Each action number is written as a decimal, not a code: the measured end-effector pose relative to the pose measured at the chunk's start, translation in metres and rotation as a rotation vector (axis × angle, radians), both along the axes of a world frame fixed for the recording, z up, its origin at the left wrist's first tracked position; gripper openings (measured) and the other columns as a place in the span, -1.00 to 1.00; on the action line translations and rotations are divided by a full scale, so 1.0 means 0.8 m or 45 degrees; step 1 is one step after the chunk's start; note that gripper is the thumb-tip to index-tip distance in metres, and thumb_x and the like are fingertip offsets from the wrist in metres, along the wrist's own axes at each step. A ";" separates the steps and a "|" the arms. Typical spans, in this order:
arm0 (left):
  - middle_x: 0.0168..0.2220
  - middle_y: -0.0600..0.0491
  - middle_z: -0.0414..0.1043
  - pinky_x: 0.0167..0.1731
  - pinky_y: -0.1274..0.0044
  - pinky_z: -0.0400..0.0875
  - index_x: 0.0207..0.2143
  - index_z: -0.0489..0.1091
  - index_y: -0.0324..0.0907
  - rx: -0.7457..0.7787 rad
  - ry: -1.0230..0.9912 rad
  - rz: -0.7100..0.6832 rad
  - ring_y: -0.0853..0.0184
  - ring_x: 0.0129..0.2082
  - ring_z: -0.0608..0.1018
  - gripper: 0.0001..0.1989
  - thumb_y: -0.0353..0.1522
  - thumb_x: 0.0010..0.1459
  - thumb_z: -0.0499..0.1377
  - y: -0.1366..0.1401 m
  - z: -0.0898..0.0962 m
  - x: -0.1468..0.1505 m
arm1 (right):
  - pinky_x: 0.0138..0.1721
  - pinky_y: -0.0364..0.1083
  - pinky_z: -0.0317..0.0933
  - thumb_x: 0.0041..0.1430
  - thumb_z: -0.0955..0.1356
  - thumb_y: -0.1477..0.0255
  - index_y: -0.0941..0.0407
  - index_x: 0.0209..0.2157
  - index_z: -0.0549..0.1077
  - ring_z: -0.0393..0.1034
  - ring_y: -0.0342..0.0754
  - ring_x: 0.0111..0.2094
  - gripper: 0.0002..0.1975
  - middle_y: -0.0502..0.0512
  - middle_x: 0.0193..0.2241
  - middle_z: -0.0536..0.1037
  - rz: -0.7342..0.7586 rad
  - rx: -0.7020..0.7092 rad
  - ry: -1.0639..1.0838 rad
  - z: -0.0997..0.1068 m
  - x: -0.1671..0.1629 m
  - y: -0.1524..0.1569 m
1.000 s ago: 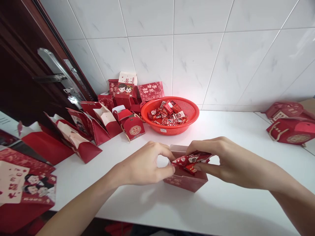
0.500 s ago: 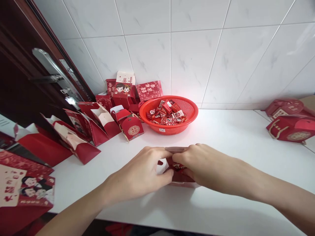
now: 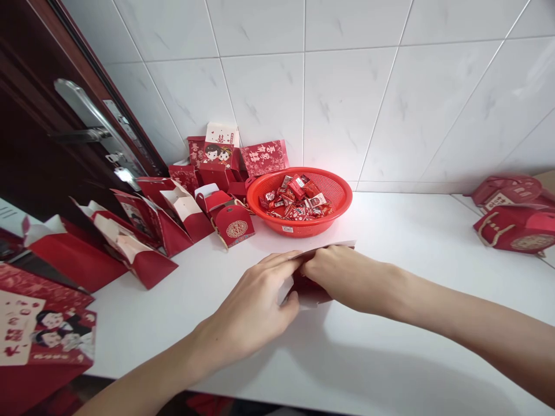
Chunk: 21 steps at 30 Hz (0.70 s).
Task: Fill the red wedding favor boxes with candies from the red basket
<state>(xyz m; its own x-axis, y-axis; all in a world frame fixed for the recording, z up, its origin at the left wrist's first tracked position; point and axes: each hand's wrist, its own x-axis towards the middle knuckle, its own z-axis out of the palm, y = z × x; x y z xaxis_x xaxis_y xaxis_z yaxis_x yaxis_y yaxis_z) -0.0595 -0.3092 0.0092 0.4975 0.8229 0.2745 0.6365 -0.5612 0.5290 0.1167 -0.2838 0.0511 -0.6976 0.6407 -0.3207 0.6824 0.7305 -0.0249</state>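
Observation:
A small red and white paper gift box (image 3: 310, 299), open at the top, stands on the white table in front of me. My left hand (image 3: 264, 300) grips its left side, thumb at the near side and fingers over the far side. My right hand (image 3: 347, 277) reaches into the opening with curled fingers. Its fingertips are hidden inside the box, so what they hold cannot be made out. Behind the box sits a red plastic basket (image 3: 344, 202) with several wrapped candies (image 3: 299, 199) in it.
Several open red gift boxes (image 3: 150, 266) line the table's left side. More decorated boxes (image 3: 219, 153) lean against the tiled wall. A handled red box (image 3: 234, 225) touches the basket's left. Red boxes (image 3: 515, 228) stand far right. A dark door (image 3: 34, 115) is at left.
The box has tilted and turned between my hands, its far edge now reaching farther up and right. My right hand has shifted slightly, and the red wrapper seen inside earlier is now hidden.

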 end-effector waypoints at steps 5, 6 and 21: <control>0.17 0.00 0.50 0.17 0.31 0.46 0.14 0.47 -0.08 -0.016 -0.024 0.010 0.13 0.15 0.54 -0.43 -0.57 0.08 0.14 0.001 0.001 0.001 | -0.50 -0.12 -0.13 0.13 0.29 0.73 0.20 -0.43 0.49 0.19 -0.15 -0.57 -0.78 0.06 -0.48 0.52 0.007 -0.002 -0.019 0.000 0.005 0.005; 0.17 0.01 0.50 0.18 0.31 0.46 0.14 0.47 -0.07 -0.020 -0.026 0.010 0.14 0.15 0.54 -0.43 -0.57 0.07 0.13 0.002 0.001 0.001 | -0.50 -0.13 -0.12 0.14 0.29 0.72 0.19 -0.45 0.48 0.18 -0.16 -0.58 -0.78 0.05 -0.48 0.52 0.002 -0.028 -0.013 0.000 0.007 0.006; 0.15 0.05 0.51 0.15 0.32 0.46 0.13 0.48 -0.01 -0.080 -0.043 -0.017 0.15 0.13 0.54 -0.42 -0.58 0.07 0.13 0.004 0.003 0.008 | -0.53 -0.13 -0.08 0.15 0.30 0.65 0.13 -0.45 0.52 0.16 -0.16 -0.62 -0.78 -0.01 -0.55 0.48 -0.070 -0.087 -0.004 0.003 0.011 0.001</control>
<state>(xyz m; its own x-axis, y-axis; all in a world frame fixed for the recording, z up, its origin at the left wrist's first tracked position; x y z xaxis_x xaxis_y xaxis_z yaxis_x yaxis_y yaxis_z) -0.0535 -0.3057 0.0114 0.4997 0.8325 0.2394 0.6105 -0.5345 0.5845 0.1257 -0.2827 0.0532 -0.6607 0.6547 -0.3672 0.7217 0.6886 -0.0708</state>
